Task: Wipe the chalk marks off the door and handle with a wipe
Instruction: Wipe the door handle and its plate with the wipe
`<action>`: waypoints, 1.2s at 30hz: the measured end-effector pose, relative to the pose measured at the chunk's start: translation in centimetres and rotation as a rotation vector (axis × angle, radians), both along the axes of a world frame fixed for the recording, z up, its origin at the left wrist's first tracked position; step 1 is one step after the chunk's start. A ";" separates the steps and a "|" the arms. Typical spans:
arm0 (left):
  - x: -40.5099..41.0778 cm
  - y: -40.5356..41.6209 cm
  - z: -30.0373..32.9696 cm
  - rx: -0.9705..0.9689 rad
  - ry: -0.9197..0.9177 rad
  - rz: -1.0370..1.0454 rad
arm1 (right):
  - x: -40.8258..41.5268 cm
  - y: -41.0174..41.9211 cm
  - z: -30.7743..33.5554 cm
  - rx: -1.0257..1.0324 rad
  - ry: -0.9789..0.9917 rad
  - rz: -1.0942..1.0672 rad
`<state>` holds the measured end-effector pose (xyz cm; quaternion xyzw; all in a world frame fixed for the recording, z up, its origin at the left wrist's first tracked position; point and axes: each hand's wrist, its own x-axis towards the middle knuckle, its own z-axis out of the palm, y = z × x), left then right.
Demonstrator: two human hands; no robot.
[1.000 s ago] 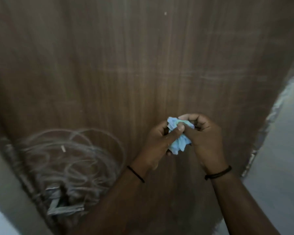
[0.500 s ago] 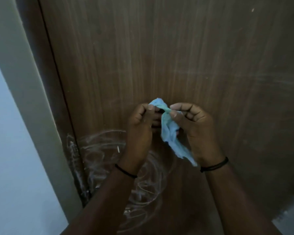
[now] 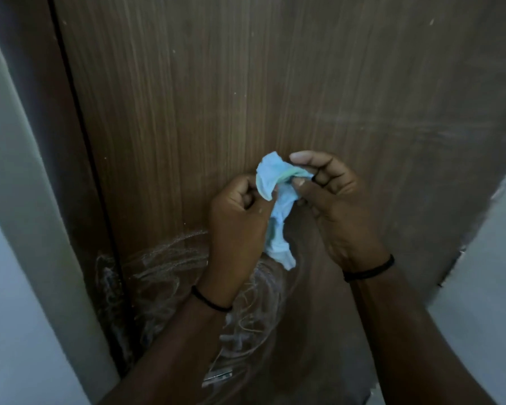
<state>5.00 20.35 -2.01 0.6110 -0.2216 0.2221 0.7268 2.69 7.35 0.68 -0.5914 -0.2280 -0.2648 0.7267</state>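
A brown wooden door [image 3: 246, 97] fills the view. A light blue wipe [image 3: 278, 206] hangs crumpled between my hands, in front of the door's middle. My left hand [image 3: 237, 217] pinches its left edge with curled fingers. My right hand [image 3: 330, 197] pinches its upper right part between thumb and forefinger. White chalk scribbles [image 3: 164, 273] loop over the door's lower left, partly hidden by my left forearm. A metal handle [image 3: 218, 375] shows as a small shiny strip below the forearm. Faint smears [image 3: 421, 121] cross the door's right side.
A dark door frame [image 3: 27, 112] and a pale wall [image 3: 9, 258] stand at the left. Chalk also marks the frame's edge [image 3: 108, 276]. Another pale wall [image 3: 485, 258] lies beyond the door's right edge.
The view has swung right and steadied, so the door frame now shows at the left. My hands have pulled the balled wipe open, and it now hangs down longer between them.
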 end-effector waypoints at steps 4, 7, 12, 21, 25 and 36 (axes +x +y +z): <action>-0.4 0.2 0.7 0.024 0.011 -0.020 | -0.4 0.0 0.4 -0.055 -0.009 -0.105; -0.8 0.7 1.1 0.063 -0.027 0.021 | -0.8 0.1 0.3 -0.109 -0.022 -0.156; -2.0 1.2 0.7 0.142 -0.056 0.120 | -1.0 -0.2 -1.1 -0.125 -0.013 -0.123; -2.6 1.5 -0.5 0.269 0.012 0.168 | -0.5 -0.1 -3.0 -0.181 0.015 -0.138; -2.8 2.8 -0.8 0.067 0.202 -0.035 | -0.4 1.6 -3.2 -0.064 0.144 -0.016; -5.2 8.3 -4.2 -0.086 0.321 -0.209 | -3.1 5.7 -7.0 0.134 0.349 0.337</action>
